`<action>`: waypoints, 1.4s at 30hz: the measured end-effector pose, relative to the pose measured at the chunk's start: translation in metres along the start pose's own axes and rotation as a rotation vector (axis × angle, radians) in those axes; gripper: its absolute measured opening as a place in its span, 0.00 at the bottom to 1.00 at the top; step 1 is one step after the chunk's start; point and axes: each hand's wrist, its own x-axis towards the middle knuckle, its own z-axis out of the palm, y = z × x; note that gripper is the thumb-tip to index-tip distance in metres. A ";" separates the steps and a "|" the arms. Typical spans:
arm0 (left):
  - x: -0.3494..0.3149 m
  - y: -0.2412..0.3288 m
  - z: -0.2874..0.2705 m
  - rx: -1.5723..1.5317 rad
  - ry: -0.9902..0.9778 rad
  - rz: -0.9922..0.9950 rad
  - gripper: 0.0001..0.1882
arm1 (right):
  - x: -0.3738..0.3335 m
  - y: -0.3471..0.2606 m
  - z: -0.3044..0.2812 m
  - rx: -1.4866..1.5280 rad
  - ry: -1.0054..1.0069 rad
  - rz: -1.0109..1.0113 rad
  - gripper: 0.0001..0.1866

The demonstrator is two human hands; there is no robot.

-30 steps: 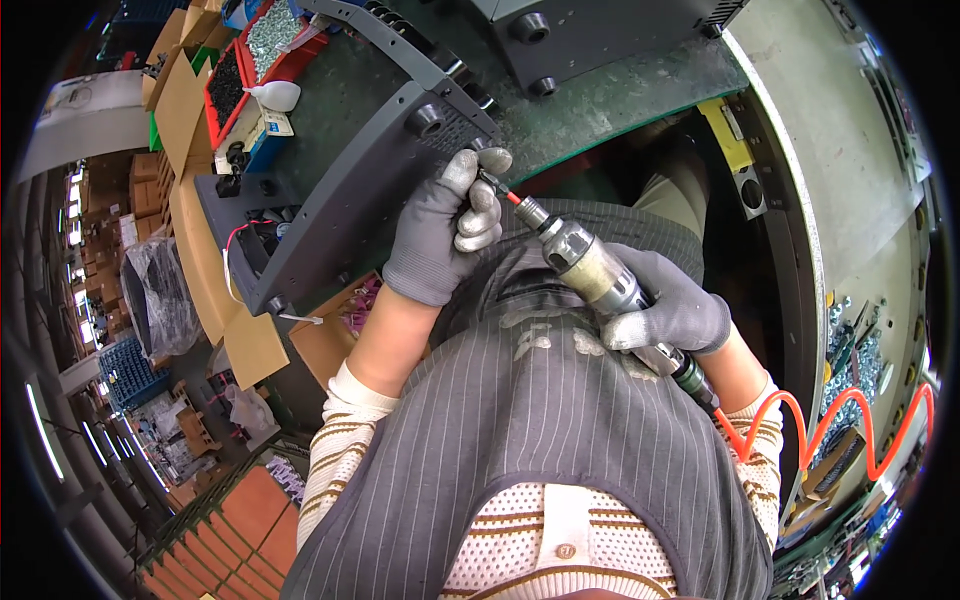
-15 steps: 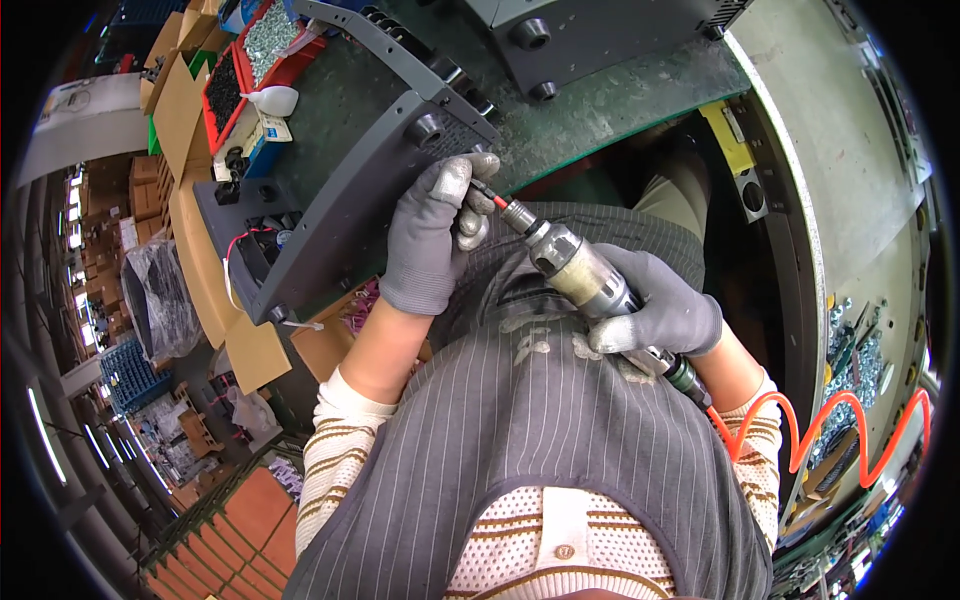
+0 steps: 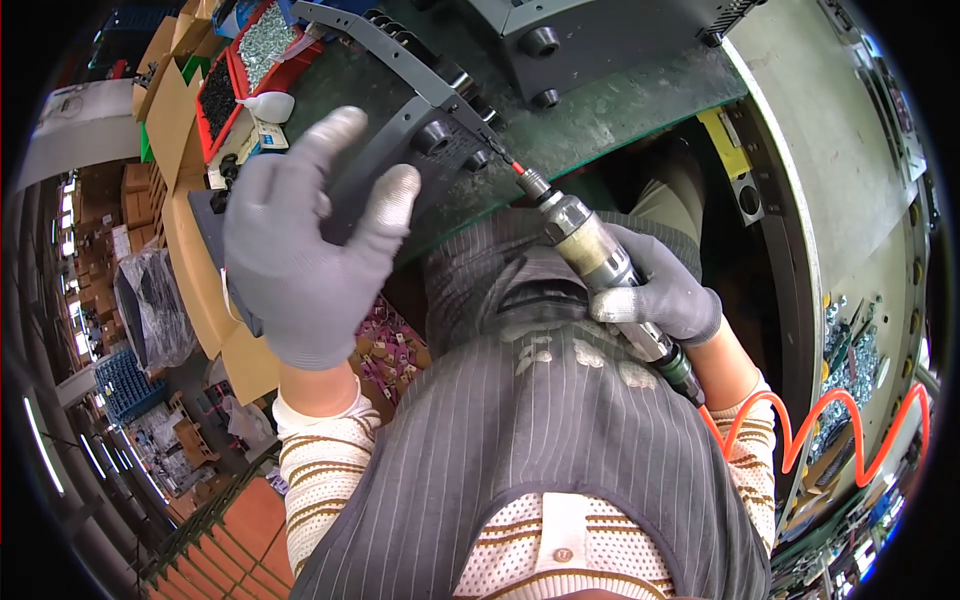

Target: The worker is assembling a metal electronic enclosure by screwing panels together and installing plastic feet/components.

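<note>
Gripping a power driver [image 3: 603, 262] in my right hand [image 3: 668, 290], I have my fingers and thumb curled around its barrel; its bit points up and to the left, right by the end of the nearer dark grey housing [image 3: 405, 128], though whether it touches I cannot tell; an orange coiled hose [image 3: 850, 398] runs from its rear end. My left hand [image 3: 305, 235] is spread wide, thumb well away from the forefinger, with hold of nothing that I can see; it hangs in front of the housing, covering part of it. That housing is at the green bench top's [image 3: 625, 125] near edge; a second grey housing [image 3: 620, 65] stands beyond it.

At the upper left are two red bins side by side; the silver-screw bin [image 3: 297, 68] is heaped with small bright fasteners, the black-screw bin [image 3: 207, 143] with dark ones; a white bottle [image 3: 268, 106] lies just beside them. A cardboard carton [image 3: 192, 270] with raised flaps stands next to the bench; pink-and-purple pieces [image 3: 385, 343] lie below my left wrist; farther off is a blue crate [image 3: 128, 385], its contents too small to make out. On my right, loose silvery hardware [image 3: 852, 370] lies heaped.
</note>
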 end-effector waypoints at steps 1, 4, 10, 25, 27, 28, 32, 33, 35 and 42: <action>0.003 -0.003 -0.004 0.067 -0.054 -0.032 0.24 | 0.002 0.001 0.001 0.000 -0.006 -0.001 0.34; 0.002 -0.022 0.011 0.130 -0.271 -0.007 0.27 | 0.008 0.005 0.002 -0.007 0.012 -0.048 0.34; 0.007 -0.034 0.007 -0.051 -0.522 -0.045 0.24 | 0.007 0.001 0.005 0.100 -0.020 0.044 0.35; 0.010 -0.041 0.007 -0.160 -0.550 -0.062 0.20 | 0.017 -0.002 0.012 -0.002 0.065 -0.010 0.27; 0.011 -0.040 0.007 -0.153 -0.534 -0.067 0.19 | 0.018 -0.004 0.010 -0.019 0.054 -0.009 0.27; 0.010 -0.036 0.008 -0.162 -0.398 -0.056 0.18 | 0.017 -0.005 0.011 -0.027 0.054 -0.021 0.27; -0.025 -0.018 -0.003 -0.534 0.060 -0.002 0.14 | 0.005 0.001 0.006 -0.033 0.077 -0.086 0.32; -0.034 -0.013 -0.005 -0.707 -0.101 0.052 0.11 | 0.000 0.003 0.003 -0.052 0.063 -0.035 0.32; -0.043 0.008 0.012 -1.061 -0.415 -0.175 0.08 | -0.008 0.007 -0.004 -0.087 0.059 0.018 0.33; -0.073 0.002 0.116 -2.058 -0.728 -1.391 0.13 | -0.024 0.014 -0.011 -0.059 0.129 0.086 0.36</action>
